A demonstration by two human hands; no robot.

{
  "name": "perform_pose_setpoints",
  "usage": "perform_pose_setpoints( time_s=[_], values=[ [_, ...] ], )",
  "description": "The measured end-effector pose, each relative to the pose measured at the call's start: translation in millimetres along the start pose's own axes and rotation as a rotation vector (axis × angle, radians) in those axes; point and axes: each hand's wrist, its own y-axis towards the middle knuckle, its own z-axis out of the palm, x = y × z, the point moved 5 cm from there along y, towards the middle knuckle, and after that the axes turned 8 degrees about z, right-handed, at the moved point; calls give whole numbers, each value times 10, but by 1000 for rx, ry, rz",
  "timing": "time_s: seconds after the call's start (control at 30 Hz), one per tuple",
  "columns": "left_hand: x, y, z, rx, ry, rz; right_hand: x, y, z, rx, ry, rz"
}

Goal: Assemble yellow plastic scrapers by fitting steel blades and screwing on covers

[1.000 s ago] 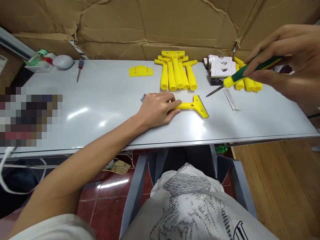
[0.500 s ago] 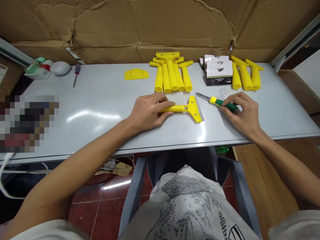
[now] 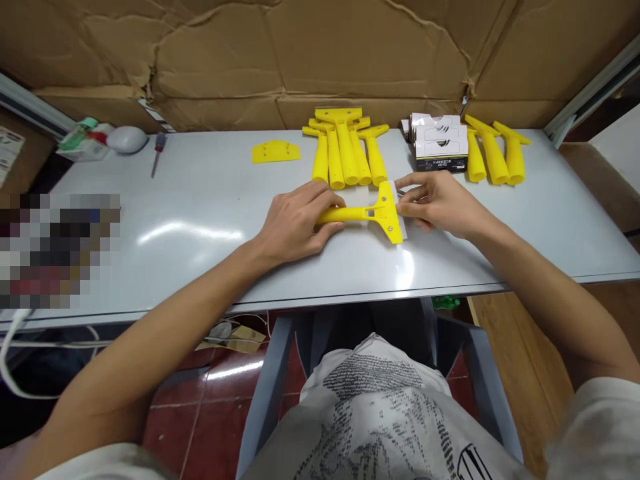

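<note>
A yellow scraper [image 3: 385,212] lies crosswise near the middle of the table, its head pointing right. My left hand [image 3: 299,220] is closed round its handle. Along the right edge of the head runs a thin pale blade [image 3: 403,227], and two screw heads show on the yellow face. At that blade is my right hand [image 3: 434,202], fingers bent together with the fingertips against its edge. A short piece of dark metal shaft shows by these fingers; the rest of the screwdriver is hidden by the hand.
Behind lie several yellow scrapers [image 3: 345,150] in a bunch, with a flat yellow plate [image 3: 276,151] to their left. Small boxes [image 3: 440,143] and more yellow handles [image 3: 496,157] stand at the back right. A second screwdriver [image 3: 159,152] lies at the back left.
My right hand has let go of the green and yellow screwdriver and moved left to the scraper's blade. My left hand keeps its hold on the handle.
</note>
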Motion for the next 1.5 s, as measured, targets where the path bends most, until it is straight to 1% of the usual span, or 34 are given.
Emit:
perform_pose_setpoints(
  time_s=[0.1, 0.17, 0.3, 0.4, 0.47, 0.53, 0.6, 0.67, 0.73, 0.8, 0.87, 0.93, 1.03, 1.13, 1.2, 1.33, 1.4, 1.5],
  values=[
    [0, 0, -6, 3, 7, -12, -45, 24, 94, 87, 85, 24],
    [12, -1, -11, 4, 13, -33, -49, 2, 130, 102, 87, 21],
    [26, 20, -58, -19, 8, -20, -62, -38, 80, -6, 40, 66],
    [52, 23, -161, -44, -14, 6, -81, -67, 46, -27, -2, 108],
    [97, -26, -259, -42, -32, 3, -72, -91, 22, -40, -34, 94],
    [178, -143, -366, -29, -38, -40, -56, -115, -17, -86, -70, 71],
    [295, -321, -472, -22, -31, -132, -45, -134, -61, -148, -95, 55],
    [421, -528, -570, -45, -14, -228, -38, -146, -87, -192, -102, 34],
    [529, -716, -650, -79, 12, -283, -32, -150, -81, -196, -114, 2],
    [620, -856, -690, -63, 46, -316, -32, -149, -60, -184, -130, -20],
    [697, -947, -699, -13, 75, -346, -46, -142, -43, -175, -136, -12],
    [749, -995, -716, -6, 98, -361, -68, -131, -37, -171, -115, 8],
    [792, -1019, -734, -39, 116, -356, -96, -111, -22, -142, -46, 11],
    [816, -1015, -730, -89, 142, -322, -124, -97, 9, -96, -10, 21],
    [832, -1015, -725, -146, 182, -283, -131, -93, 31, -76, 0, 22],
    [872, -1035, -677, -205, 300, -234, -109, -97, 67, -59, 27, 14],
    [878, -1041, -656, -208, 335, -251, -90, -107, 76, -61, 29, 26],
    [851, -1022, -661, -190, 351, -323, -67, -127, 84, -62, 0, 51]
  ],
)
